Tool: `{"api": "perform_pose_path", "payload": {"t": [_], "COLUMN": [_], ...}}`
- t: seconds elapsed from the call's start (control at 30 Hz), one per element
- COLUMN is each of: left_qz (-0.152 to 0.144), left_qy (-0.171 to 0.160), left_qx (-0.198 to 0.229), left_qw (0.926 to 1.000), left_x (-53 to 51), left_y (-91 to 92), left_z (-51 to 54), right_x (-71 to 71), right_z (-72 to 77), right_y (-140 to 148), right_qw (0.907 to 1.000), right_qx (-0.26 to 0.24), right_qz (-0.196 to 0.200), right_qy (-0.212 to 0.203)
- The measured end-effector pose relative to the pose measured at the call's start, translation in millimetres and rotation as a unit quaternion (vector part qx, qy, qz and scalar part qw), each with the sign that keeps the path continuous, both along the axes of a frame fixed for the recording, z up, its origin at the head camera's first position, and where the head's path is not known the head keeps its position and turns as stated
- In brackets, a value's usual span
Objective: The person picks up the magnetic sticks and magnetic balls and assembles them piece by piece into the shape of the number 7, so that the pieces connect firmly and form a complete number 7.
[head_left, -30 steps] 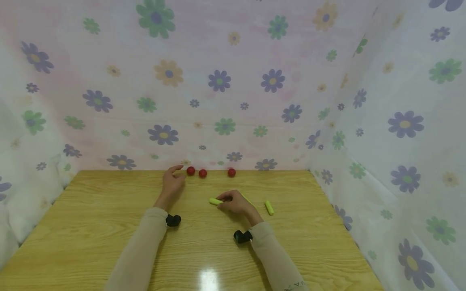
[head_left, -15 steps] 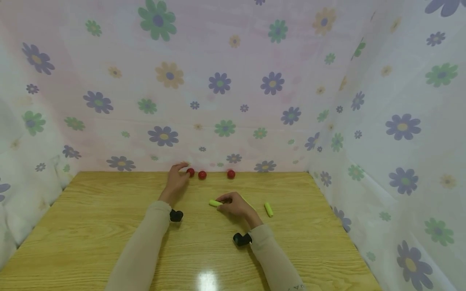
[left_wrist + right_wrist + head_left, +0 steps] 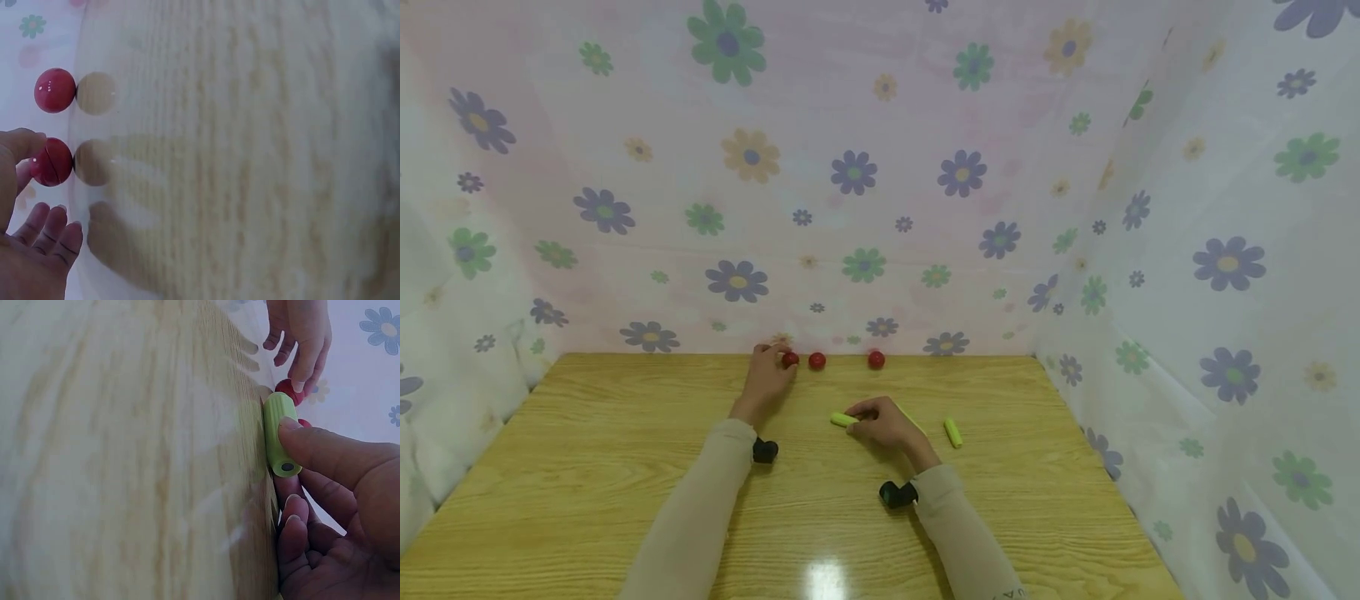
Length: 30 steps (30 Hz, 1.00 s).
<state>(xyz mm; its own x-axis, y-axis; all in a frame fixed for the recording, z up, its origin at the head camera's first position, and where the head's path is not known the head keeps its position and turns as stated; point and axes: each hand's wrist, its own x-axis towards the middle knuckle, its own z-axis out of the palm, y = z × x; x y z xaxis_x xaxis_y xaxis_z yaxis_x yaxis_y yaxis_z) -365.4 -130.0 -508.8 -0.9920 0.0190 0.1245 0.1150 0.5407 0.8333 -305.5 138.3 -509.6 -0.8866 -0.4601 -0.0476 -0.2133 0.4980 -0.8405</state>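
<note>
At the table's back edge my left hand (image 3: 767, 377) pinches a red ball (image 3: 790, 360) between thumb and a finger. The left wrist view shows that ball (image 3: 52, 162), with a dark seam, at the fingertips, the other fingers spread below. A second red ball (image 3: 817, 361) sits just right of it. My right hand (image 3: 883, 423) grips a short ribbed green stick (image 3: 842, 419) that lies low over the table. In the right wrist view the thumb presses on the stick (image 3: 279, 431), a dark hole in its near end.
Farther right at the back edge rests a third red ball (image 3: 876, 360). One green stick (image 3: 952, 432) lies right of my right hand, and part of another green piece (image 3: 912, 417) shows behind that hand. Flowered cloth (image 3: 865, 208) hangs behind the wooden table (image 3: 587, 467).
My left hand has moved right to the leftmost red ball and closed its fingers on it; the ball has shifted slightly left. The right hand stays where it was, with its green stick.
</note>
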Motion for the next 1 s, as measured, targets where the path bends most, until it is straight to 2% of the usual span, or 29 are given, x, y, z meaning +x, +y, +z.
{"api": "perform_pose_path", "payload": {"t": [0.2,0.4,0.5,0.63,0.73,1.0], "left_qz": [0.017,0.017,0.031,0.051,0.050,0.032], "left_qy": [-0.018,-0.006,0.009,0.029,0.031,0.000], "left_qx": [0.022,0.050,0.069,0.087,0.089,0.099], "left_qw": [0.9995,0.9986,0.9971,0.9945,0.9943,0.9946], "left_x": [4.7,7.8,9.5,14.2,18.8,25.7], "left_y": [-2.5,-3.3,-2.3,-1.1,-1.0,-2.9], "left_z": [-7.6,-15.5,-17.6,-17.1,-15.1,-11.6], "right_x": [0.7,2.0,3.3,5.1,6.6,8.8], "right_z": [-0.9,-2.2,-2.3,-2.8,-2.4,-3.8], "right_y": [0,0,0,-1,-1,-2], "right_qw": [1.0000,0.9999,0.9998,0.9997,0.9996,0.9992], "right_qx": [-0.006,-0.013,-0.013,-0.003,0.005,0.009], "right_qz": [-0.001,-0.007,-0.013,-0.022,-0.024,-0.020], "right_qy": [0.000,0.002,0.003,0.003,0.012,0.034]}}
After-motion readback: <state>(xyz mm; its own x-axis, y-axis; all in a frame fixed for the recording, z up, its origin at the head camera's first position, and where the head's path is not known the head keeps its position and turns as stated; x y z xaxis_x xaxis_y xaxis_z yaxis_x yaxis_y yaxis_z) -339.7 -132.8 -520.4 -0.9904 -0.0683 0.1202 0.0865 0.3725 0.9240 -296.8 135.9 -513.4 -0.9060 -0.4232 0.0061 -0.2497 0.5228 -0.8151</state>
